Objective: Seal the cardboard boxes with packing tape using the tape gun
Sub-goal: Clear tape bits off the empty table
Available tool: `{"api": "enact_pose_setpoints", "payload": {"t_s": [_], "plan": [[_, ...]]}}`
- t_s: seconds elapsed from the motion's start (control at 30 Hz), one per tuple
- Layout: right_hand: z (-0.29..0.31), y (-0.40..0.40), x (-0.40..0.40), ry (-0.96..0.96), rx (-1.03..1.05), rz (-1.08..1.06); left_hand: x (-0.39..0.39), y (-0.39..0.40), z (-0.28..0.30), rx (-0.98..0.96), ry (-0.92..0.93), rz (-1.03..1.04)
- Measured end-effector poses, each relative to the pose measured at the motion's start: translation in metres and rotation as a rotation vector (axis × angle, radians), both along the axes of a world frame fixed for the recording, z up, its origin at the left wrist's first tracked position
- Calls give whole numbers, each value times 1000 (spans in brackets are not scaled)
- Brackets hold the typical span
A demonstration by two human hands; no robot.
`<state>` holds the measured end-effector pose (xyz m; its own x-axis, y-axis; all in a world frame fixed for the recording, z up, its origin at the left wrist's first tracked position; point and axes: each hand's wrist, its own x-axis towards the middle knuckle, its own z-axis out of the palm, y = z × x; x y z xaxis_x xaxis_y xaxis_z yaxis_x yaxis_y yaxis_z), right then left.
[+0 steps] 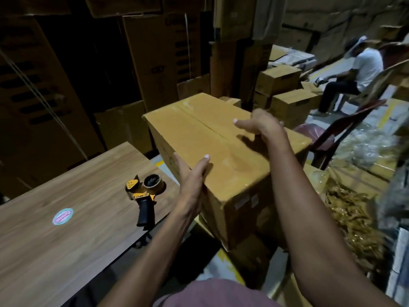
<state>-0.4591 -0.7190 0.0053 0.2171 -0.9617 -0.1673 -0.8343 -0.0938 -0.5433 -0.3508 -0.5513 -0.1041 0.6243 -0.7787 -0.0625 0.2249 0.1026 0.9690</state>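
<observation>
A closed brown cardboard box sits in front of me, tilted, its top seam covered with clear tape. My left hand holds its near left edge, thumb on top and fingers against the left side. My right hand reaches over the top, fingers curled over the far right edge. The yellow and black tape gun lies on the wooden table to the left, apart from both hands, with a brown tape roll in it.
Tall stacks of cartons fill the dark left and back. More boxes stand at the right back, where a seated person works. A dark red chair and heaps of plastic and paper scraps lie to the right.
</observation>
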Motion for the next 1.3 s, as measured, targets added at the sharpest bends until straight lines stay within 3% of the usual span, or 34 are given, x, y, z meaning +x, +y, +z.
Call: {"api": "enact_pose_setpoints", "payload": {"t_s": [0.07,0.17,0.43,0.77,0.9,1.03,1.17,1.3], "plan": [[-15,9,9,-23,109,98,-14,-12,-13,68,-105,-114],[-40,25,25,126,104,233,-37,-16,-9,125,-229,-206],[-54,64,3,166,-23,294,12,-22,-44,107,-219,151],[-71,102,4,265,-16,305,73,-43,-70,136,-199,261],[-81,110,-3,164,-114,211,102,-69,-68,156,-221,316],[-81,124,-14,196,-123,-26,134,-98,-60,143,-227,327],[-76,134,-6,181,-35,-235,169,-131,-62,93,-120,333],[-81,139,5,76,-100,-439,194,-154,-65,72,-13,277]]}}
